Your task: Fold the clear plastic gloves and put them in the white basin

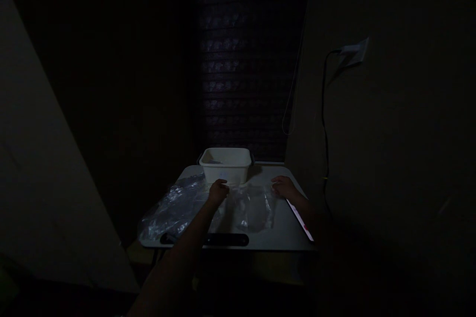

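Observation:
A clear plastic bag [254, 210] hangs spread between my hands over the small white table. My left hand [218, 191] is closed at its upper left edge, just in front of the white tub [226, 171]. At the upper right edge, the fingers of my right hand [284, 187] are pinched together on the plastic. More crumpled clear plastic [174, 208] lies on the table's left side, beside my left forearm. Dim light hides the fine detail of the fingertips.
The table [277, 240] has a dark slot [226, 239] along its front edge. A lit flat screen [300, 220] lies by the right edge, partly behind my right forearm. On the right wall, a black cord [324, 119] hangs from an outlet [353, 53]. Dark blinds [238, 69] stand behind.

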{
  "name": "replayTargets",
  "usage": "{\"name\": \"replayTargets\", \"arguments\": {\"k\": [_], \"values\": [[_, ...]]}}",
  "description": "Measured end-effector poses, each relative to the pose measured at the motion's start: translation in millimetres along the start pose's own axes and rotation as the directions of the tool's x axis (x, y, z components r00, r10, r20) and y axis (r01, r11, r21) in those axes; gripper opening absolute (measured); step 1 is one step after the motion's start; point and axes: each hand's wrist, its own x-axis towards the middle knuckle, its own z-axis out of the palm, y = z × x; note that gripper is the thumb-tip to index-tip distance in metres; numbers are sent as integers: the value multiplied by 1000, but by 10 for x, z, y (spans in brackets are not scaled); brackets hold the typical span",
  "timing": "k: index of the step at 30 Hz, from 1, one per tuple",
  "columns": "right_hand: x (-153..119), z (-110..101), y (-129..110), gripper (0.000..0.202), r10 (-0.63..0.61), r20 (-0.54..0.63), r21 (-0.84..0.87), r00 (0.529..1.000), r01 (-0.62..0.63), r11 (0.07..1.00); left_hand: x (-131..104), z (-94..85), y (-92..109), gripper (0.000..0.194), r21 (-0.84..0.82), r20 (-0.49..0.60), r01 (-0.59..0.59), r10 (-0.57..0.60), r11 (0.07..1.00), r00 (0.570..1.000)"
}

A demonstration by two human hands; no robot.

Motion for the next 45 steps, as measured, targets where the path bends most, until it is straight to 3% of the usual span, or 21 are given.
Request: {"name": "replayTargets", "arguments": {"k": [3, 6, 12, 18, 21, 23, 25, 29, 31, 37, 41, 45], "values": [[2, 12, 89, 23, -30, 0, -118, 1000, 30, 993, 26, -11, -75, 21, 136, -38, -54, 60, 989, 997], [-16, 34, 154, 26, -65, 25, -232, 998, 69, 970, 11, 7, -129, 20, 273, 4, -101, 104, 957, 995], [-67, 33, 131, 27, -86, 67, -371, 994, 105, 923, -100, 30, -192, 18, 483, 196, -260, 187, 836, 963], [-92, -16, 97, 26, -105, 83, -546, 991, 133, 827, -283, 151, -243, 12, 558, 438, -406, 159, 724, 885], [-56, -44, 149, 27, -119, 99, -573, 988, 154, 805, -454, 284, -253, 8, 525, 596, -529, 156, 667, 788], [-32, -60, 186, 29, -137, 123, -578, 983, 183, 795, -586, 358, -271, 13, 441, 781, -746, 196, 499, 593], [-32, -63, 212, 28, -151, 188, -573, 970, 234, 785, -711, 401, -305, 28, 434, 821, -836, 235, 337, 521], [-141, -2, 258, 24, -166, 349, -537, 922, 342, 771, -884, 424, -371, 45, 577, 789, -799, 135, 171, 599], [-231, 45, 296, 28, -178, 412, -513, 894, 389, 765, -932, 429, -360, 45, 612, 771, -777, 107, 147, 627], [-453, 105, 349, 42, -166, 577, -477, 799, 495, 726, -971, 441, -166, 38, 629, 757, -762, 99, 154, 646], [-536, 103, 273, 40, -138, 634, -506, 761, 543, 670, -917, 405, -104, 28, 763, 636, -638, 60, 105, 770], [-580, 140, 238, 30, -135, 592, -571, 795, 532, 625, -820, 296, -81, 24, 861, 503, -504, 35, 67, 864]]}}
